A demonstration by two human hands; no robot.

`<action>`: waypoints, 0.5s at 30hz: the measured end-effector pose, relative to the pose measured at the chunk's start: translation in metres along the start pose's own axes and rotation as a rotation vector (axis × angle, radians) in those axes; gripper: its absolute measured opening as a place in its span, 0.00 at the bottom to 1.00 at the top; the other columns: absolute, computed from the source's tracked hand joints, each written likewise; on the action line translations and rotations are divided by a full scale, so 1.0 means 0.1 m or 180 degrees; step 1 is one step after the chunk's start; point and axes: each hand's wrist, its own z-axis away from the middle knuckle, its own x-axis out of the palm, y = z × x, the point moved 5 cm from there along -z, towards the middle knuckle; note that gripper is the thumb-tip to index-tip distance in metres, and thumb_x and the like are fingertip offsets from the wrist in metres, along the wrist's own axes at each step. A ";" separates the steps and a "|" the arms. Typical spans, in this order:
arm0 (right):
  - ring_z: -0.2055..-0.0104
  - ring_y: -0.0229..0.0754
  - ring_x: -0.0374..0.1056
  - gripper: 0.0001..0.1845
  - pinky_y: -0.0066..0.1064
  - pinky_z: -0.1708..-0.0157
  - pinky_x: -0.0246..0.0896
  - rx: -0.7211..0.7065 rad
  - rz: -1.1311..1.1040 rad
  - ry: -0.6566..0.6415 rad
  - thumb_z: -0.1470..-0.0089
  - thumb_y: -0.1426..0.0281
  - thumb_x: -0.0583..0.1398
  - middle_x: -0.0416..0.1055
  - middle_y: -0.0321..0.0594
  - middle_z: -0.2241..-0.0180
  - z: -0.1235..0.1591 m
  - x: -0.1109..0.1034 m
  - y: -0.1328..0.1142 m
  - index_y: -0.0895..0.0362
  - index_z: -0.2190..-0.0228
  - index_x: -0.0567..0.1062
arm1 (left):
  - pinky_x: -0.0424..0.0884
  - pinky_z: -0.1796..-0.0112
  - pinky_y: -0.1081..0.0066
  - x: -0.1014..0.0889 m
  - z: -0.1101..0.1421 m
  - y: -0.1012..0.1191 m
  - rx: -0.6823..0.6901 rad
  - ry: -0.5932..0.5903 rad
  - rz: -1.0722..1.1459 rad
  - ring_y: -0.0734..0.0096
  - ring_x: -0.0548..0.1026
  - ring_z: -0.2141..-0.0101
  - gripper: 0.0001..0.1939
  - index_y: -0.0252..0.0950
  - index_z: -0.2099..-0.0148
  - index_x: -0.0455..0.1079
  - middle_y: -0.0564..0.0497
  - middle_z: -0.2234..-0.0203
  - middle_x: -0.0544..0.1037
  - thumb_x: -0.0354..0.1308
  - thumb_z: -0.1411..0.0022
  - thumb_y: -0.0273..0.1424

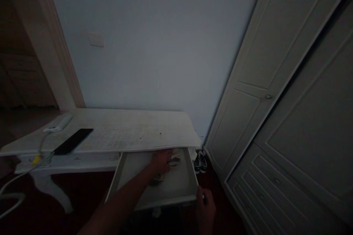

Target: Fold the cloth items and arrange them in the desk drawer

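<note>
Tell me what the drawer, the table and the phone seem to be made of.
Drawer: probably painted wood or board; its pale, flat panels look matte in this dim light.
Table: likely white-painted wood, the finish worn, since the top is streaked with duller patches.
Phone: the dark, smooth face suggests glass; the casing's material can't be told.

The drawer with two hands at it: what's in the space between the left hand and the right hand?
In the head view, between the left hand and right hand lie bare drawer floor and the drawer's front right corner.
</note>
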 end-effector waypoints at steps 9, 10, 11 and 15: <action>0.71 0.45 0.67 0.36 0.33 0.70 0.63 0.0100 -0.0110 -0.0062 0.48 0.33 0.59 0.73 0.37 0.75 0.00 -0.01 0.05 0.54 0.73 0.77 | 0.69 0.45 0.32 0.37 0.28 0.49 0.1357 -0.0702 -0.0184 0.28 0.60 0.33 0.42 0.59 0.32 0.67 0.42 0.31 0.64 0.74 0.49 0.44; 0.71 0.45 0.67 0.36 0.33 0.70 0.63 0.0097 -0.0118 -0.0041 0.48 0.33 0.59 0.73 0.37 0.75 0.00 -0.01 0.05 0.54 0.73 0.77 | 0.69 0.45 0.33 0.37 0.34 0.43 0.1417 -0.0749 -0.0175 0.28 0.60 0.33 0.41 0.59 0.33 0.68 0.43 0.31 0.64 0.74 0.49 0.44; 0.71 0.45 0.67 0.36 0.33 0.70 0.64 0.0097 -0.0131 -0.0018 0.48 0.32 0.59 0.73 0.37 0.75 0.00 -0.01 0.04 0.54 0.74 0.76 | 0.69 0.44 0.34 0.36 0.40 0.36 0.1449 -0.0785 -0.0145 0.30 0.61 0.34 0.39 0.58 0.35 0.70 0.44 0.32 0.65 0.74 0.49 0.44; 0.71 0.45 0.67 0.37 0.33 0.69 0.65 0.0197 -0.0190 -0.0032 0.50 0.31 0.59 0.72 0.37 0.75 0.01 0.01 0.01 0.54 0.74 0.76 | 0.62 0.37 0.39 0.28 0.67 -0.02 0.1333 -0.0825 0.0023 0.36 0.66 0.36 0.38 0.59 0.37 0.73 0.48 0.34 0.69 0.75 0.51 0.43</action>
